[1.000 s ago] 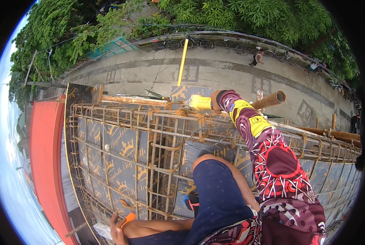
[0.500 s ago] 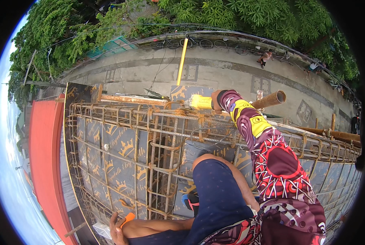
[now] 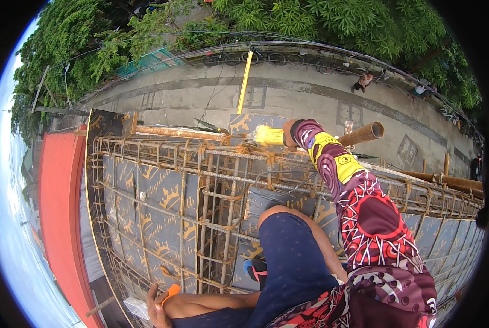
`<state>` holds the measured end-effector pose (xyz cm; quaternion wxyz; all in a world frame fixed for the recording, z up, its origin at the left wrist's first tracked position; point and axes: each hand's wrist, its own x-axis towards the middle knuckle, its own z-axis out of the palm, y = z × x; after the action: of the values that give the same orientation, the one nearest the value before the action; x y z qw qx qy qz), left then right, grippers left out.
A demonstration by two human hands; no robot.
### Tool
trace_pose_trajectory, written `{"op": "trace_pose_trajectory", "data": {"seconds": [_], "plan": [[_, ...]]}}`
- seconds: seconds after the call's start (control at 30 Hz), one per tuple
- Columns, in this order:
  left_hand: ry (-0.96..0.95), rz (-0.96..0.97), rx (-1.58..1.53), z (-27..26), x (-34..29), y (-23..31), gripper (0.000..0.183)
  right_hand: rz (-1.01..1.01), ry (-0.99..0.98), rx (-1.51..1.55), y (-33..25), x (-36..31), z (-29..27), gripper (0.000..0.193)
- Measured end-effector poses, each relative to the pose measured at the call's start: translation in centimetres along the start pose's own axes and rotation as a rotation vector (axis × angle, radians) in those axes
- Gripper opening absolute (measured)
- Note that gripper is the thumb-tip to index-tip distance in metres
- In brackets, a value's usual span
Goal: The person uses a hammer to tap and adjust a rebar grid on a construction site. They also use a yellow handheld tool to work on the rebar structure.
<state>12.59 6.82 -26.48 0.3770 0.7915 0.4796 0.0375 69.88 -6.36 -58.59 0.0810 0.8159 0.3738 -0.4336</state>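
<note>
My right hand (image 3: 290, 135) reaches out to the far edge of the formwork, closed round a ridged yellow object (image 3: 270, 135) whose kind I cannot make out. Its pale left end lies just over the rebar, in front of a dark printed board (image 3: 258, 122). Down by my bent left knee is my left hand (image 3: 158, 309), fingers curled about an orange piece (image 3: 171, 293), only part of which shows. A white box-like thing (image 3: 136, 308) lies beside that hand. Tied rusty rebar (image 3: 217, 177) runs across beneath my reach.
Dark printed panels (image 3: 165, 191) lie under the rebar grid. A rusty pipe (image 3: 362, 133) juts out beside my right forearm. Past the edge, far below, is a street with a person (image 3: 363, 82). A yellow strip (image 3: 245, 82) rises beyond the board; a red roof (image 3: 64, 218) lies left.
The person on the street has shifted slightly to the right and nearer. My hands stay almost in place, the right one still on the yellow object.
</note>
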Motion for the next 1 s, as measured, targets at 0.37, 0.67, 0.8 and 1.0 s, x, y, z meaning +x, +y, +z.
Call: {"op": "trace_pose_trajectory", "data": {"seconds": [0.37,0.67,0.8,1.0], "plan": [[0.011,0.007,0.026,-0.1,0.0,-0.5,0.081,0.029,-0.012,-0.008,0.1,-0.3,-0.2,0.05],[0.02,0.001,-0.033,0.2,-0.1,-0.3,0.079,0.026,-0.047,0.0,0.0,-0.3,-0.4,0.048],[0.002,-0.013,-0.005,0.1,0.0,-0.1,0.082,0.03,-0.033,-0.023,-0.3,-0.9,-0.8,0.047],[-0.001,-0.027,0.023,0.1,-0.1,0.2,0.087,0.038,-0.041,-0.038,-0.1,-0.7,-0.6,0.048]]}}
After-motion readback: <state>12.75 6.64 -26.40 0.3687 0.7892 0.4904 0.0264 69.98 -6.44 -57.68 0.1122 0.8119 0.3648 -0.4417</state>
